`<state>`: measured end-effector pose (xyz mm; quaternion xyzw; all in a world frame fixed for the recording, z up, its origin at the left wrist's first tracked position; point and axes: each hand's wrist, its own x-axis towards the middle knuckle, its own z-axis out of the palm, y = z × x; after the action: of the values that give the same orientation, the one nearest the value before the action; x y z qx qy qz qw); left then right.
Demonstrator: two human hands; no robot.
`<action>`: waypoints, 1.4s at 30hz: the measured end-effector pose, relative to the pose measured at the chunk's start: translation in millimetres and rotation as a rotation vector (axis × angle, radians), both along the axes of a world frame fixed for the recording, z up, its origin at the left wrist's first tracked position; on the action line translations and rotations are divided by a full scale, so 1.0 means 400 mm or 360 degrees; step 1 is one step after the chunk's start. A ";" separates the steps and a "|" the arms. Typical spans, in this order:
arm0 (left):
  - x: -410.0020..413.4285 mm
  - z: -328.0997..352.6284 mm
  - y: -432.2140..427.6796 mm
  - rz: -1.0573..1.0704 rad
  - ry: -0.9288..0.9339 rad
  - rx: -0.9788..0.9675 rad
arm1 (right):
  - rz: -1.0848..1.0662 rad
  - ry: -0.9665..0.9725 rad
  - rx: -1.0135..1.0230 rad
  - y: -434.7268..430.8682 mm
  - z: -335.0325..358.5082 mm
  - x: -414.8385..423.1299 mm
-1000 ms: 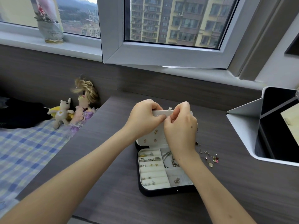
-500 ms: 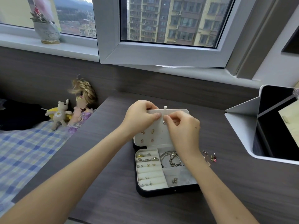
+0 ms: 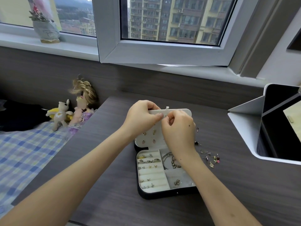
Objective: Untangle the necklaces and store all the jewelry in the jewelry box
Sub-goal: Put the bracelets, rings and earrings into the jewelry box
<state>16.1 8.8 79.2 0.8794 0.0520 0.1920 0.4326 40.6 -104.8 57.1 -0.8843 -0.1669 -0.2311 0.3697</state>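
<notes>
Two hands meet at the top edge of the white earring panel that stands up from the open black jewelry box. The left hand grips the panel's upper left corner, fingers curled behind it and thumb pressed on its face. The right hand is curled tight just beside it, thumb and forefinger pinched together against the panel close to the left thumb; whether anything sits between them cannot be told. Four small earrings hang on the panel below the left wrist. The box lies on the dark wood desk beneath both forearms, its tray holding rings in the left rolls and bangles partly under the right wrist. Loose earrings lie on the desk just right of the box, apart from both hands
</notes>
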 end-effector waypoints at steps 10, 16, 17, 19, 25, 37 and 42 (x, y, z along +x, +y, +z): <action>0.008 -0.014 0.013 0.0034 -0.0027 0.0107 | 0.0094 0.0206 -0.0147 -0.110 0.078 0.004; 0.004 -0.057 0.031 0.0079 -0.0141 -0.0140 | 0.0016 0.0492 -0.0502 -0.302 0.011 0.092; 0.002 -0.059 0.029 0.0088 -0.0146 -0.0170 | 0.0062 0.0528 -0.0554 -0.308 -0.007 0.099; -0.002 -0.059 0.024 0.0104 -0.0151 -0.0199 | 0.0144 0.0500 -0.0685 -0.304 -0.038 0.108; -0.021 -0.053 0.023 0.0076 -0.0128 -0.0165 | 0.0222 0.0366 -0.1036 -0.274 -0.093 0.148; -0.031 -0.044 0.037 -0.0005 0.0003 -0.0251 | 0.0439 0.0795 0.0483 -0.272 -0.019 0.101; -0.039 -0.044 0.044 -0.0046 -0.0007 -0.0319 | 0.0869 0.1282 0.1044 -0.225 0.033 0.030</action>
<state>0.4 26.5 61.4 0.8320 0.0573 0.1815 0.5211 52.4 -194.9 70.5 -0.6668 -0.1547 0.1872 0.7046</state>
